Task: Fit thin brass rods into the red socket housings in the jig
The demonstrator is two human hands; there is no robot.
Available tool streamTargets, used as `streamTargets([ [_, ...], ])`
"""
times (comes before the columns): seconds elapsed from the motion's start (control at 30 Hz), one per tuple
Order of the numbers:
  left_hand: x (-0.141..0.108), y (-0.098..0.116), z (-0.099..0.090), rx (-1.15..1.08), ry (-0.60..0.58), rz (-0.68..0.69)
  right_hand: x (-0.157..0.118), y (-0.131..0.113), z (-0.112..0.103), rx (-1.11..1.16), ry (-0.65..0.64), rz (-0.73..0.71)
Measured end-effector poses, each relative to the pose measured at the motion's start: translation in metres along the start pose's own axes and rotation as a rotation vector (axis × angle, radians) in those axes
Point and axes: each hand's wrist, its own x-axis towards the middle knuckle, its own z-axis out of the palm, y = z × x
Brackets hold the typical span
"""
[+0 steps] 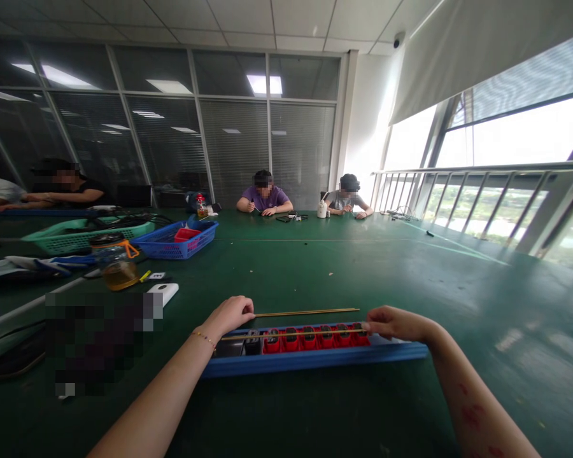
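In front of me lies a long blue tray (315, 364). Several red holders (309, 340) with dark pieces in them stand in a row inside it, beside a black holder (253, 343) on the left. My left hand (233, 313) is closed at the tray's far left side, pinching the left end of a thin tan stick (310, 312) that points right beyond the far edge. A second thin stick (291, 334) lies lengthwise across the holders. Its right end is pinched between the fingers of my right hand (391, 322), above the tray's right part.
On the left are a blue basket (176, 245) with a red container, a green basket (52, 238), a jar of amber liquid (117, 267) and a white device (167, 292). Across the green table (363, 273) several people sit; a white bottle (321, 210) stands there.
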Motion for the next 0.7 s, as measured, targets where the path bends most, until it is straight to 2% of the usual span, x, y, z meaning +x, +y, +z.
streamTargets([
  [0.1, 0.000, -0.001, 0.000, 0.004, 0.005, 0.008, -0.001, -0.002, -0.002, 0.012, 0.036, -0.072],
  [0.17, 0.001, -0.002, 0.000, 0.006, 0.009, 0.013, -0.002, -0.002, -0.004, 0.032, 0.115, -0.122],
  [0.23, 0.001, -0.003, 0.001, 0.007, 0.014, 0.018, -0.002, 0.001, -0.007, 0.057, 0.257, -0.138],
  [0.33, 0.001, -0.004, 0.001, 0.007, 0.017, 0.025, 0.000, 0.012, -0.012, 0.170, 0.539, -0.122],
  [0.4, 0.001, -0.004, 0.002, 0.007, 0.019, 0.029, 0.003, 0.023, -0.016, 0.323, 0.706, -0.119],
  [0.5, 0.002, -0.006, 0.003, 0.005, 0.023, 0.033, 0.006, 0.041, -0.023, 0.579, 0.876, -0.116],
  [0.6, 0.002, -0.006, 0.003, 0.006, 0.029, 0.035, 0.007, 0.057, -0.028, 0.723, 0.995, -0.096],
  [0.7, 0.003, -0.006, 0.004, 0.005, 0.032, 0.036, 0.009, 0.067, -0.029, 0.718, 1.033, -0.054],
])
